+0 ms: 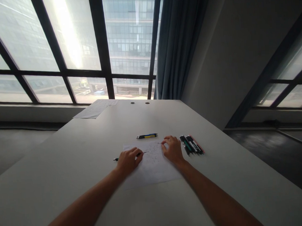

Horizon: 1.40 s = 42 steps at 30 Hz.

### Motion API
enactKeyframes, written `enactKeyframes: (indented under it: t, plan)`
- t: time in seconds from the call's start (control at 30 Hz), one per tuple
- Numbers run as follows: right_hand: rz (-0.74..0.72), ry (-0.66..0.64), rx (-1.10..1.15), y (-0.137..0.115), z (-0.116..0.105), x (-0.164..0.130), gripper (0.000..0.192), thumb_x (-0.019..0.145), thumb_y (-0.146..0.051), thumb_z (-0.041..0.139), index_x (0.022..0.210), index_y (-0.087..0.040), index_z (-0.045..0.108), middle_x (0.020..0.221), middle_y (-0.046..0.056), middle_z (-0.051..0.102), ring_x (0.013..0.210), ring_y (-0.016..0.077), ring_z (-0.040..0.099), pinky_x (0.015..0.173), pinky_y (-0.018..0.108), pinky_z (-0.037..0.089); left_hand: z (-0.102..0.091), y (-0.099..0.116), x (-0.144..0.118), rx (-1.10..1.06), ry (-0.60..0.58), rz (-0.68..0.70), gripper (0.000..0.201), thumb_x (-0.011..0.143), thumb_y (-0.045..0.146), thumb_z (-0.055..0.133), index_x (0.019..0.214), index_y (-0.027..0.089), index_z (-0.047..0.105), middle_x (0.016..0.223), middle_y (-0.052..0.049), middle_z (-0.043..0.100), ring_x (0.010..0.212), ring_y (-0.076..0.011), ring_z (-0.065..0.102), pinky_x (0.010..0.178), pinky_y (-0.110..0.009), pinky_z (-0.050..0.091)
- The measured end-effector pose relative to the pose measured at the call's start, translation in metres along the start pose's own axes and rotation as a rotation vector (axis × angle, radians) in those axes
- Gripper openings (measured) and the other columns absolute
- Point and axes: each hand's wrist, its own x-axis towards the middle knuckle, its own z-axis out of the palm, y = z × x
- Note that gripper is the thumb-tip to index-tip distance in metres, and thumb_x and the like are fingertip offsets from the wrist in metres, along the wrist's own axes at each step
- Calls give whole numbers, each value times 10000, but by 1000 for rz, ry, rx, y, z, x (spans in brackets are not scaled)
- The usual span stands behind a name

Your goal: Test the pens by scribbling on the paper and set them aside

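Observation:
My left hand (130, 159) is closed around a dark pen (115, 159), whose end sticks out to the left. A thin, dark tip shows past the fingers on the right. My right hand (172, 148) has thumb and forefinger pinched together on a small thin piece too tiny to name. Both hands rest over a white paper sheet (154, 175), covered in its upper middle with small dark marks or bits I cannot tell apart. Just beyond the sheet lie two pens, one blue and one yellow (147, 136). Several pens (191, 144) lie side by side to the right of my right hand.
The white table (131, 122) stretches away toward the window. At its far left are loose paper sheets (93, 110). Two round cable holes (147, 103) sit near the far edge. A blue curtain (175, 51) hangs beyond, and the table's right edge runs near a wall.

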Motion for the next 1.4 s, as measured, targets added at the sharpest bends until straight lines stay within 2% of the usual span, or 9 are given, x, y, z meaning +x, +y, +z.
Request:
enactKeyframes:
  t: [0.23,0.3,0.4,0.53,0.7,0.83,0.97,1.1,1.4]
  plan:
    - [-35,-39,33,-8,-4,-1,94,771,-179,637,855,-185,678,1073,94,632,1048,255,527,968,441,324,0,3,0,8,-13,-41,253,926,338,483,909,218,705,885,-26,729,714,-155,646,618,-247,398]
    - [-111,-37,114,-16,-9,-2,120,790,-189,631,905,-184,667,1077,95,630,1055,250,532,964,432,339,-1,4,0,11,-22,-48,262,927,361,489,894,219,707,864,-24,729,701,-153,641,613,-248,391]
    - [-308,-119,252,-32,-12,-6,148,825,-208,629,971,-196,655,1080,86,635,1039,234,544,915,401,382,0,4,0,12,-33,-47,278,929,397,501,869,220,706,835,-20,726,693,-155,637,610,-250,381]
    - [-456,-178,287,-48,-9,-11,85,895,-206,579,907,-210,663,1008,66,662,973,214,555,859,385,396,1,2,0,1,-39,-19,302,937,431,495,878,219,702,817,-22,718,698,-159,637,614,-252,376]
    - [-424,-206,251,-47,-7,-10,58,875,-177,591,873,-204,643,1012,71,661,977,221,554,858,385,400,3,1,0,0,-32,-9,309,939,439,493,863,223,701,825,-24,716,703,-159,634,625,-256,390]
    - [-374,-220,198,-34,-14,-4,86,781,-122,612,821,-198,619,1064,77,638,1016,231,548,891,389,391,1,2,0,11,-7,-26,278,941,415,488,937,223,689,887,-33,713,774,-180,646,677,-275,434]
    - [-238,-160,90,-11,-19,3,66,739,-138,619,774,-192,605,1091,83,620,1034,236,541,905,385,375,1,-1,0,50,55,-88,275,937,263,433,1097,194,647,1000,-71,694,914,-219,634,791,-328,468]
    - [-134,-96,8,4,-16,4,45,742,-147,611,737,-188,595,1057,81,626,1015,233,542,876,367,369,3,-4,0,77,37,-65,372,890,132,405,1199,176,607,1073,-92,669,972,-233,606,856,-368,465]
    - [-118,-90,-5,2,-14,3,31,754,-162,601,736,-187,598,1048,76,625,995,233,539,873,367,367,4,-3,1,78,22,-28,437,859,98,411,1249,172,594,1086,-103,661,1006,-246,572,902,-409,445]
